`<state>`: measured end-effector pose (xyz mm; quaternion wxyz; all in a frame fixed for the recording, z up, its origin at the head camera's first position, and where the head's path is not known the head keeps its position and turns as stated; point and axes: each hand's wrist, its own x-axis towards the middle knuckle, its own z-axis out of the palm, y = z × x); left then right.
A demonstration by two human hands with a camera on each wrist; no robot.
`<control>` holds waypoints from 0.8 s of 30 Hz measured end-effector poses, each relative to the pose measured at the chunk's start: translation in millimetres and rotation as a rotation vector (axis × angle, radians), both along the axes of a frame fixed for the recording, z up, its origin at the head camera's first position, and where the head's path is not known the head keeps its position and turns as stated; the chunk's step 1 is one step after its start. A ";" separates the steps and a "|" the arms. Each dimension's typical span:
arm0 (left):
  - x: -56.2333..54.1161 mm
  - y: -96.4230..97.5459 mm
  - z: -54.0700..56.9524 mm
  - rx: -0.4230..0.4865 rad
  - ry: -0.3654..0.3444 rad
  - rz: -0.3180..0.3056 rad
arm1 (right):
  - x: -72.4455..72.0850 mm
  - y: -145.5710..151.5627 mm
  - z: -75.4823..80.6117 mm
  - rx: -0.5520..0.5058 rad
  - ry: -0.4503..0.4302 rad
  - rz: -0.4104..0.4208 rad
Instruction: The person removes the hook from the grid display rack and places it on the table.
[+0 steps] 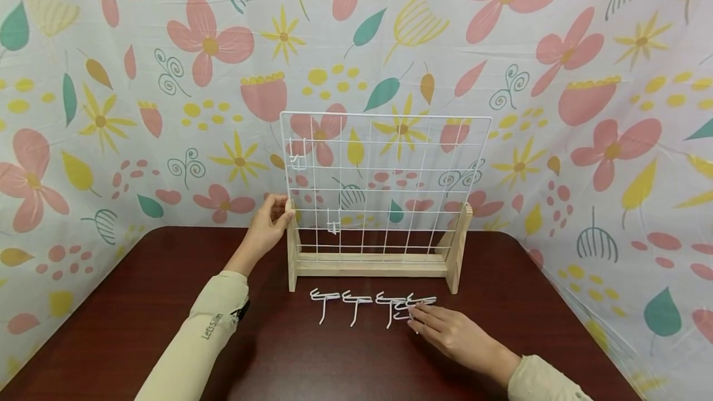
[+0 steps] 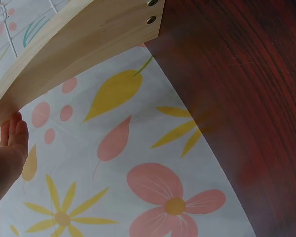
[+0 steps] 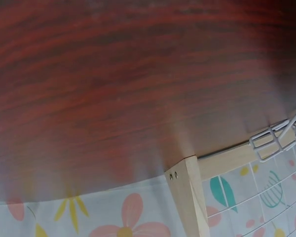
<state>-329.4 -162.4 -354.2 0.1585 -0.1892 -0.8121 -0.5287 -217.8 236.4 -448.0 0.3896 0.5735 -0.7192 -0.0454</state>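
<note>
**White wire hooks in front of grid rack; a hand at each**

Four white metal wire hooks [image 1: 356, 299] lie in a row on the table, between the rack and the near side. Prongs of a further white hook [image 1: 400, 315] show at the right end of the row, partly covered by fingers.

Right hand [image 1: 459, 336]: enters from the table's right side, fingers close together and extended, fingertips over this last hook. Whether they pinch it cannot be told; the right wrist view shows hook wire at its right border but not the hand.

Behind the row, towards the table's far edge: a white wire grid panel [image 1: 366, 190], upright in a pale wooden stand [image 1: 370, 269] with two side posts and a low crossbar. Two white hooks hang on the panel, one near its upper left corner [image 1: 298, 164], one lower, left of centre [image 1: 333, 226].

Left hand [image 1: 267, 224]: thumb and fingers clamped on the top of the stand's left post. Left wrist view: two metal screws [image 2: 151, 19] in the post.

Table [image 1: 312, 364]: dark reddish-brown, wood-grained, rounded far corners. Beyond it, a white fabric backdrop [image 1: 167, 104] printed with pink flowers, yellow blooms and green leaves. Both sleeves cream; dark band at the left cuff.
</note>
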 end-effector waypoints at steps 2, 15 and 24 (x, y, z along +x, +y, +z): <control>-0.7 0.2 0.1 0.004 -0.003 -0.001 | -0.3 0.3 -0.3 0.006 -0.004 -0.007; -3.0 0.2 -1.9 0.001 0.009 0.018 | -3.9 2.4 -4.4 0.057 -0.002 -0.015; -2.8 0.4 -1.6 0.018 -0.001 0.004 | -0.8 -1.0 -3.1 0.040 -0.071 -0.031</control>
